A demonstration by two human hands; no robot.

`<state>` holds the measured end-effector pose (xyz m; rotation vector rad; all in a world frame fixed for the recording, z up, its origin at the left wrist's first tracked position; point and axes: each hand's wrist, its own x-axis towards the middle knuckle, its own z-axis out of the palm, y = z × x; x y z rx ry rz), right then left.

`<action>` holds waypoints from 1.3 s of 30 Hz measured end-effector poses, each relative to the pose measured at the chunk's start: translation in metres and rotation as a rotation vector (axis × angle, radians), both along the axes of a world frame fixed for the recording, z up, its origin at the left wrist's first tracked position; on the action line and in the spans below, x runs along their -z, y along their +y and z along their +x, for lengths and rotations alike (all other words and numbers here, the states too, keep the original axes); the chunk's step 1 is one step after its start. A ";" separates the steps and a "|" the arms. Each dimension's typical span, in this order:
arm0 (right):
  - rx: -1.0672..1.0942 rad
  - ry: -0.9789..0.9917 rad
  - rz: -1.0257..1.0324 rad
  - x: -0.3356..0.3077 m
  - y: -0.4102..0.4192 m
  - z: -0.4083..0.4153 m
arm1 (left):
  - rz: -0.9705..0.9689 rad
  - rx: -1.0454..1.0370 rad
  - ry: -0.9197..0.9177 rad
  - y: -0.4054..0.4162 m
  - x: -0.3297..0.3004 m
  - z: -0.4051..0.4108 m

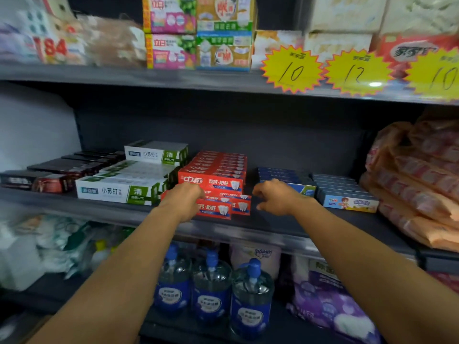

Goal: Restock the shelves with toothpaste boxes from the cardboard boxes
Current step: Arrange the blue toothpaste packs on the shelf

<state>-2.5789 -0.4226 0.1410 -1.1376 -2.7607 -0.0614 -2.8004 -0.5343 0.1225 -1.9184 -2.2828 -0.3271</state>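
Middle shelf point(273, 219), dark grey. We have both arms stretched out to it. Our left hand point(185, 201) rests on the near red toothpaste boxes point(223, 209), fingers curled over their left ends; whether it truly grips them we cannot tell. Behind those boxes a taller red stack point(213, 173) runs to the far wall. Our right hand point(275, 197) hovers just right of the red boxes, fingers loosely bent, holding nothing. Left of the red stack: white-and-green toothpaste boxes point(124, 191), then dark boxes point(49, 177). Right: blue boxes point(345, 194), orange packets point(417, 184). Yellow price stars point(293, 69) hang from the upper shelf. Blue-capped bottles point(211, 289) stand below.
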 end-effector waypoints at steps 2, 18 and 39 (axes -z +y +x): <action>0.026 -0.018 -0.005 0.001 0.002 -0.009 | 0.011 -0.004 -0.004 0.002 -0.004 -0.014; 0.190 0.046 -0.029 0.011 -0.010 -0.046 | -0.043 0.188 0.040 0.033 0.006 -0.052; 0.273 0.001 -0.098 0.011 -0.019 -0.046 | -0.072 0.288 -0.047 0.037 0.000 -0.067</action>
